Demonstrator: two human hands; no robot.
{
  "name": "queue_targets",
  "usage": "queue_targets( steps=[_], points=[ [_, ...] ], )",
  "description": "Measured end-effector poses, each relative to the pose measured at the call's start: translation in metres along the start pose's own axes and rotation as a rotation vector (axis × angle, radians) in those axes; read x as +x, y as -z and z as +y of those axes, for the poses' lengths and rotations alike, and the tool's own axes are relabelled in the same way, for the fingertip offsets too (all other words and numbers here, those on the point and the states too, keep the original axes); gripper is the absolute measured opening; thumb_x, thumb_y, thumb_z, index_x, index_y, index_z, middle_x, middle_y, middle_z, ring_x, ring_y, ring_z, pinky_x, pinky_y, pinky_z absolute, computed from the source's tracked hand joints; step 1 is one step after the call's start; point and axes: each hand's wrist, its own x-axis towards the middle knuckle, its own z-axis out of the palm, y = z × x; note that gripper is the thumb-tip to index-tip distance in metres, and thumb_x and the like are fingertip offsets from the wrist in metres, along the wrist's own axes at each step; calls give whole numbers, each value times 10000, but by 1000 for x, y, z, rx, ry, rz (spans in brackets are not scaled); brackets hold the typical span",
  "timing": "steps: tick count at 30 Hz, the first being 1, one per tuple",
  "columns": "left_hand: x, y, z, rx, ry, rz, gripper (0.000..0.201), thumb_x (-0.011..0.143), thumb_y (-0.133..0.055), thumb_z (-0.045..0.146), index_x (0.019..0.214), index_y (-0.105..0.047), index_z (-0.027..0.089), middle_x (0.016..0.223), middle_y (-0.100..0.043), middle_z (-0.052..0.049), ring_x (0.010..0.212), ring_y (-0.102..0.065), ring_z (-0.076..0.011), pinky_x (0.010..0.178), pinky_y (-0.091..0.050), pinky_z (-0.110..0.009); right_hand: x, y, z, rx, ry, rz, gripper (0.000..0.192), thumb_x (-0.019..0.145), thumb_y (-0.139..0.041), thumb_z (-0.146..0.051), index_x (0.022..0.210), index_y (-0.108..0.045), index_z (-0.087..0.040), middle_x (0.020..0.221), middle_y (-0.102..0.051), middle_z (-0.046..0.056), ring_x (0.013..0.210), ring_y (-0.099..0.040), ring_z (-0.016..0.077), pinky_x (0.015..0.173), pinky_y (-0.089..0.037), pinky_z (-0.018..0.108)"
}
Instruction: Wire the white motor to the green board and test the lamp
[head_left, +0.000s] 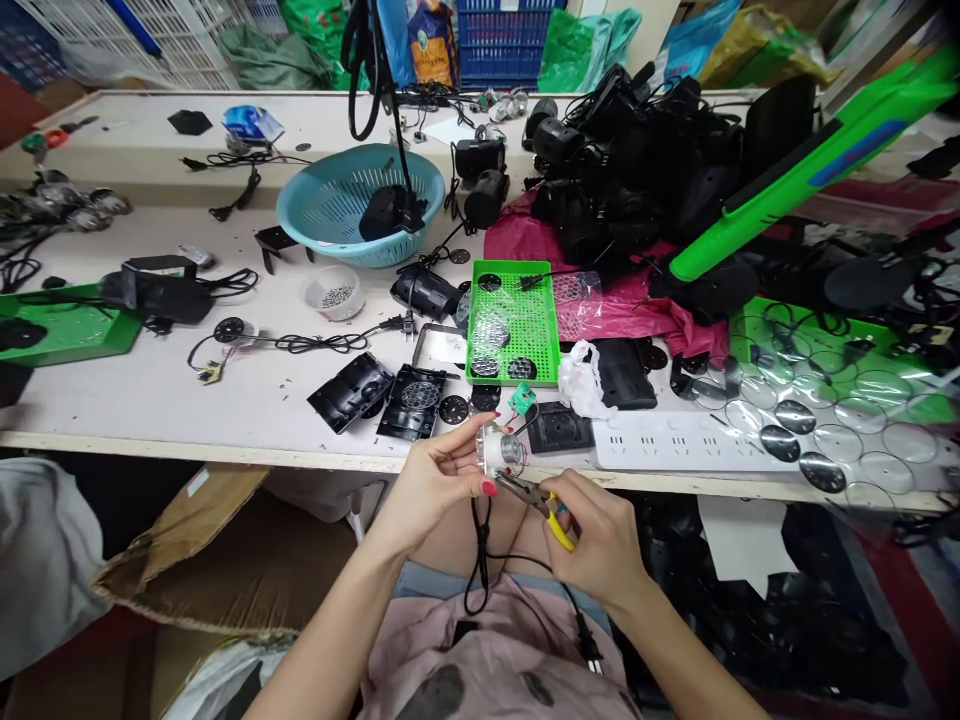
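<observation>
Both forearms came up from the lap, wrists bent inward, hands meeting just below the tabletop's near edge. Left hand (439, 478) pinched a small round lamp unit (501, 450), clear plastic w/ shiny metal back, thin black cord (480, 560) hanging. Right hand (592, 540) closed round yellow-handled pliers (536, 498), steel tips touching the unit. Green perforated tray (514, 325) lay flat further in, near the middle.

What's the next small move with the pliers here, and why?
Probably close the pliers on the lead at the lamp part and work it. The left hand grips that silvery part at the table edge, the right hand aims the plier tips at its underside, and a black cord dangles below.
</observation>
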Motion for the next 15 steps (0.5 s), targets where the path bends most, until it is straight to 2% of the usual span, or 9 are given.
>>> queue_targets(
  steps=[3,5,8,11,13,15],
  points=[
    [3,3,2,-20,13,-51,668,603,-909,149,1233,-705,233,1107,-755,-75,870,-702,-148,797,-551,-210,1,-4,2,37,-14,-1,266,701,-496,-75,931,-587,-171,752,-533,-2,579,-500,124,536,-373,239],
    [4,0,-1,-21,-35,-52,652,616,-908,173,1231,-703,239,1116,-749,-80,891,-694,-164,798,-557,-230,1,-6,0,121,-63,-18,266,703,-491,-72,931,-574,-182,755,-533,-5,590,-504,127,537,-369,236],
    [1,-7,-10,35,-192,63,645,649,-894,210,1257,-691,273,1222,-706,-81,929,-675,-181,815,-562,-259,2,-10,-8,286,-195,-68,230,712,-480,-74,895,-548,-196,733,-512,-12,609,-493,138,539,-348,239],
    [-4,-12,-22,142,-354,210,541,722,-855,283,1240,-699,294,1283,-657,-70,986,-650,-191,857,-549,-269,1,-15,-14,366,-287,-111,174,737,-474,-88,860,-522,-201,722,-495,-11,631,-473,149,547,-317,249],
    [-6,-11,-30,251,-445,243,456,837,-751,387,1275,-661,300,1313,-613,-71,1103,-609,-218,929,-516,-291,-1,-19,-15,390,-293,-136,150,763,-469,-99,863,-509,-203,739,-507,-6,654,-483,153,566,-326,250],
    [-8,-9,-36,379,-510,244,456,948,-551,511,1350,-565,297,1346,-565,-87,1200,-551,-243,1000,-465,-332,-3,-24,-14,394,-271,-165,149,775,-465,-98,874,-497,-206,755,-521,-4,671,-500,155,585,-351,246]
  ],
)
